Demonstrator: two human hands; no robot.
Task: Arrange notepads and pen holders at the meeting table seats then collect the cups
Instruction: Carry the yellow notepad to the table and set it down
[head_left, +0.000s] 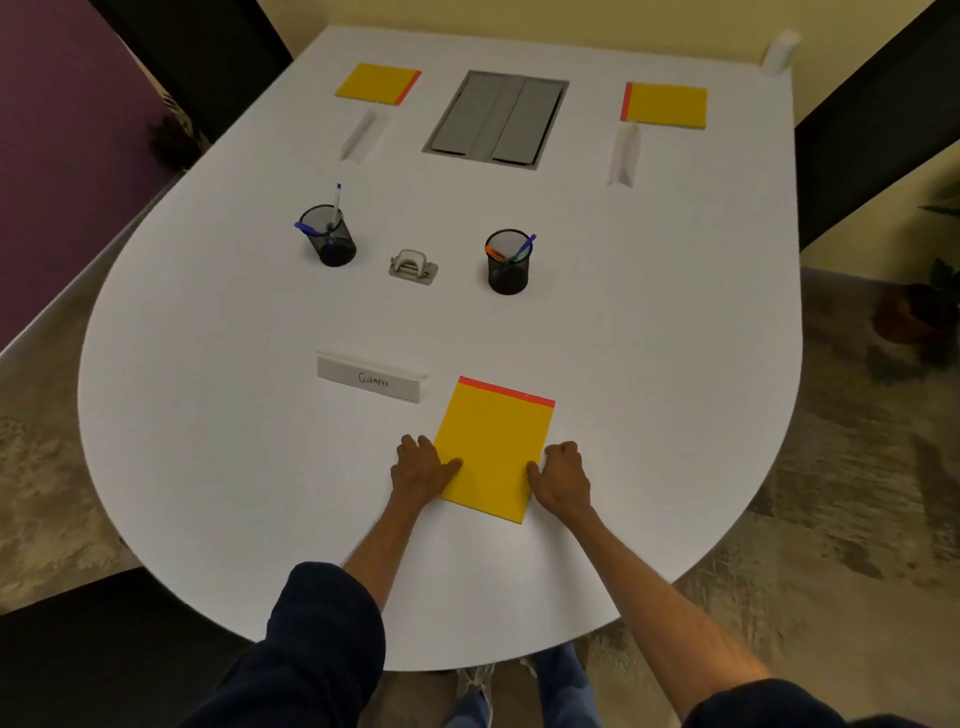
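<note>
my left hand (423, 467) lay relaxed, thumb on the notepad (493, 447) at the near seat; whether my curled right hand (563, 475) gripped it, i couldn't tell. an uneven push could skew it.

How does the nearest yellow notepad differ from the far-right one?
The near yellow notepad with a red strip has the left hand and right hand touching its side edges; the far-right yellow notepad lies untouched. The near notepad's strip runs along its far edge, the far-right notepad's along its left edge in view. Both lie flat on the white table.
</note>
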